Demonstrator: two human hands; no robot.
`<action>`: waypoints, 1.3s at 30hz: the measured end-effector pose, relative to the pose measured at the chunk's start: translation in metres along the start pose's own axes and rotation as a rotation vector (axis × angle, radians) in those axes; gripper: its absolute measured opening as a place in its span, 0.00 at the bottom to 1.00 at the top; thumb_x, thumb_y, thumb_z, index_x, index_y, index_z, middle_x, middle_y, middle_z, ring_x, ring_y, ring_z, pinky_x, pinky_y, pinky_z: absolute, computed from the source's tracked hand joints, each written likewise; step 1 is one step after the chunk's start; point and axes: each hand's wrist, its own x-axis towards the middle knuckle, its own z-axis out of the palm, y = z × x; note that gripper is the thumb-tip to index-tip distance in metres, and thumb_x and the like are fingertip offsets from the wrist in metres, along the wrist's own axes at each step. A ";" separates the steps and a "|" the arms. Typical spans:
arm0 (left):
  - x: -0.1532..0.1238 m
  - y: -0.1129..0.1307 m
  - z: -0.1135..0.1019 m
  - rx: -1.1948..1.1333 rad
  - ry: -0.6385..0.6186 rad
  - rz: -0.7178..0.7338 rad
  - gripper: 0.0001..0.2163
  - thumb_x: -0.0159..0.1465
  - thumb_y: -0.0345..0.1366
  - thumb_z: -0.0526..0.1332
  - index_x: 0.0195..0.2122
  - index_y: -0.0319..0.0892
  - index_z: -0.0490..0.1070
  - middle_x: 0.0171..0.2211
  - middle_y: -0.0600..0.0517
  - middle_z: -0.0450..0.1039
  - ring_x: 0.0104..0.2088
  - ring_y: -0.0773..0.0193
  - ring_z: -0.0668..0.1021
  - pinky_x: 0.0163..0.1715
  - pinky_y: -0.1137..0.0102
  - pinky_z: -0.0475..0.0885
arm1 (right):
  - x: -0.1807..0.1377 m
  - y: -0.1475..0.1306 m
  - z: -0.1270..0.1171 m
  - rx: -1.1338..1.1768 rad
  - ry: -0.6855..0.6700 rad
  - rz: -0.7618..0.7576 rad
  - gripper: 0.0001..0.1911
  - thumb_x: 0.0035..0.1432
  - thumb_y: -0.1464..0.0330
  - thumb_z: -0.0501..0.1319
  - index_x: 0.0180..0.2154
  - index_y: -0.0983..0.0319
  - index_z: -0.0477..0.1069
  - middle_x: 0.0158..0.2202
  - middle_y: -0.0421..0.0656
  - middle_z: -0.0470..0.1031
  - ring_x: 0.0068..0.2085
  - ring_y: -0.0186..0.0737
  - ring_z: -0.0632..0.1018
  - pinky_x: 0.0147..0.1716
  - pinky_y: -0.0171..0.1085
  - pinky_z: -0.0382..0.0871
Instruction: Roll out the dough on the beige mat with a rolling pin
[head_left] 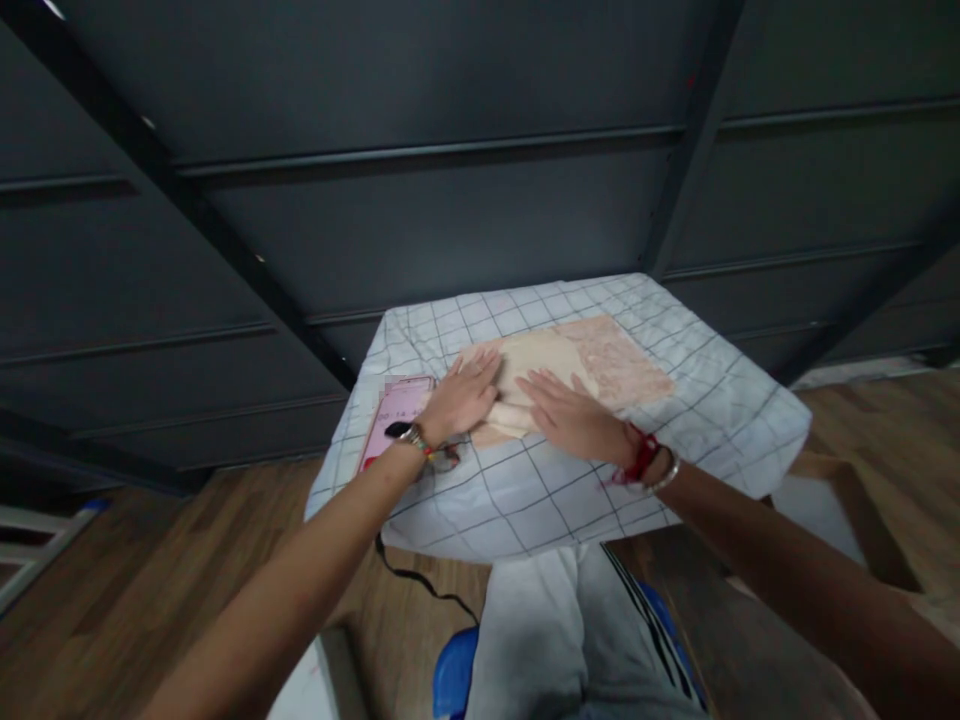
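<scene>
At the frame's centre, a pale sheet (540,352) lies on a pinkish mat (634,370) atop the cloth-covered bench (540,510). Its near edge looks folded or rolled; the far part lies flat, unfolded. Left hand (471,390) and right hand (574,415) rest spread, palms down.

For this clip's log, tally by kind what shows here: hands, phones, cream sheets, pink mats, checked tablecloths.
Hands (left hand, right hand): 2
Cream sheet: 1
Pink mat: 1
Phone: 1
Checked tablecloth: 1
Total: 6
</scene>
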 end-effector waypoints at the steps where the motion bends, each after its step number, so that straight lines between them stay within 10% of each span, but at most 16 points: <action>1: -0.005 0.000 0.001 0.009 0.029 0.005 0.26 0.65 0.33 0.39 0.65 0.35 0.48 0.65 0.47 0.50 0.66 0.61 0.50 0.63 0.58 0.45 | -0.001 -0.002 0.001 -0.006 0.019 -0.034 0.27 0.64 0.67 0.40 0.63 0.64 0.54 0.65 0.49 0.53 0.65 0.46 0.54 0.61 0.58 0.46; 17: -0.001 0.002 0.001 0.000 0.022 -0.088 0.26 0.66 0.34 0.38 0.64 0.32 0.50 0.65 0.45 0.49 0.65 0.59 0.51 0.63 0.57 0.48 | 0.006 0.006 -0.002 0.005 -0.086 -0.007 0.25 0.63 0.71 0.44 0.60 0.64 0.59 0.63 0.48 0.58 0.64 0.46 0.56 0.61 0.53 0.50; 39: -0.017 0.006 0.002 0.035 0.095 0.025 0.26 0.64 0.33 0.41 0.63 0.35 0.55 0.63 0.46 0.55 0.65 0.60 0.54 0.63 0.58 0.48 | -0.014 -0.015 0.004 -0.052 0.095 0.063 0.23 0.65 0.69 0.43 0.58 0.68 0.61 0.61 0.54 0.60 0.63 0.50 0.58 0.59 0.56 0.50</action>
